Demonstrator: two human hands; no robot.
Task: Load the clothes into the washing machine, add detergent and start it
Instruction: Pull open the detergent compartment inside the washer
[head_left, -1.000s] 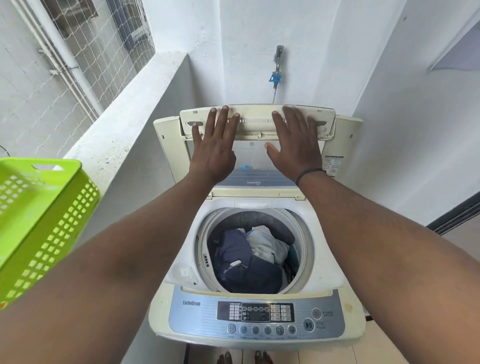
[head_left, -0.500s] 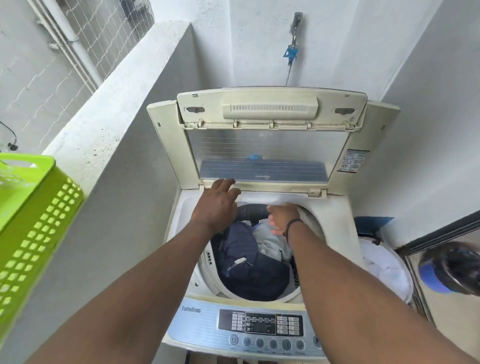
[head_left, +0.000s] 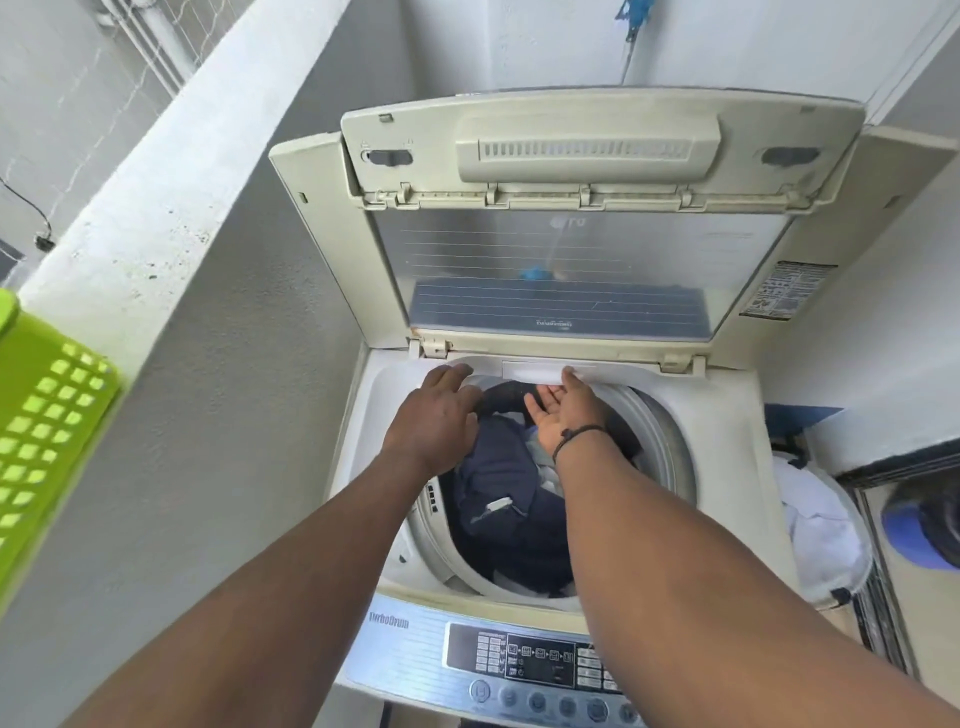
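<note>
The top-loading washing machine stands with its folding lid raised upright. Dark blue and white clothes fill the drum. My left hand lies palm down over the drum's back left rim, fingers apart. Turned palm up, my right hand has its fingertips under the front edge of the white detergent drawer at the back of the opening. The control panel runs along the front edge, partly hidden by my right forearm.
A lime green laundry basket sits on the concrete ledge at the left. A white-lined bin stands to the machine's right, a blue and dark object beyond it. A tap with a blue fitting hangs on the back wall.
Both hands came down from the raised lid to the back rim of the drum. My right hand turned palm up at the detergent drawer. The view tilted down and moved closer.
</note>
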